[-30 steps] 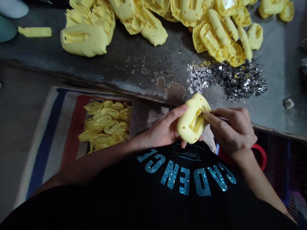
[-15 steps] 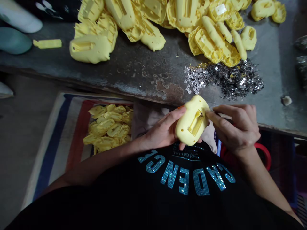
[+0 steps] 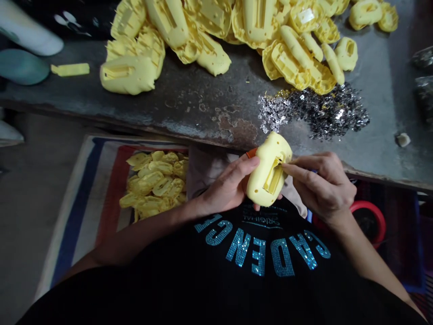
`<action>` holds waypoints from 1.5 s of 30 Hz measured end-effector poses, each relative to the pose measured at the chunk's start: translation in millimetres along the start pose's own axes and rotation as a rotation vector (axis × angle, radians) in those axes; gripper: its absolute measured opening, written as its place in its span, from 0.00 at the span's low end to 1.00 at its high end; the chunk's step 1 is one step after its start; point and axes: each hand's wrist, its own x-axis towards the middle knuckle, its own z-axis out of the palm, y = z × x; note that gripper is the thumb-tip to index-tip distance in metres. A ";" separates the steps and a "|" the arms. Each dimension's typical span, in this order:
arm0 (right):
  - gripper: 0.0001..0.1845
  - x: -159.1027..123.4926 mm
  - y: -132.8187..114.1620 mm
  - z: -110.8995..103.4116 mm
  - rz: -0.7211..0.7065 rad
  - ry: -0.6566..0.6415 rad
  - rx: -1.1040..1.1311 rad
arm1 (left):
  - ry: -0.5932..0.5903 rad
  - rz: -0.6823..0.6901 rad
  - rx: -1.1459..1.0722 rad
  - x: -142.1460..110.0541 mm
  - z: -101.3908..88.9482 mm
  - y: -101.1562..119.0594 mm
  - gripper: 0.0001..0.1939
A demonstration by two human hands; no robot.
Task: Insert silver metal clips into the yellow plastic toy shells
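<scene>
My left hand [image 3: 233, 180] grips a yellow plastic shell [image 3: 265, 183] by its left side, just off the workbench's front edge. The shell is tilted, and its long battery slot and small screw holes face me. Fingers and thumb of my right hand [image 3: 321, 185] are pinched together at the upper right rim of the slot. Whatever sits between those fingertips is too small to make out. Beyond the shell, a heap of small shiny metal plates [image 3: 338, 115] lies on the bench.
Many yellow shells [image 3: 209, 18] are piled along the back of the workbench [image 3: 189, 99]. A yellow strip [image 3: 71, 69] and a green rounded object [image 3: 23, 67] lie at the left. Below the bench, more yellow parts [image 3: 154, 180] fill a striped sack [image 3: 64, 225].
My right hand has moved left, bringing its pinched fingertips from the shell's right edge to the slot. The shell has turned slightly in my left hand.
</scene>
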 end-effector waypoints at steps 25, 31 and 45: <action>0.30 3.6 14.5 22.0 0.270 0.020 0.227 | 0.175 -0.145 0.314 -33.3 -11.5 8.0 0.37; 0.35 2.1 18.9 24.2 0.230 0.024 0.174 | 0.208 -0.130 0.327 -21.5 -13.2 13.0 0.33; 0.13 29.1 64.9 39.5 0.186 -0.214 -0.161 | 0.243 0.116 -0.008 -28.6 -50.3 23.9 0.37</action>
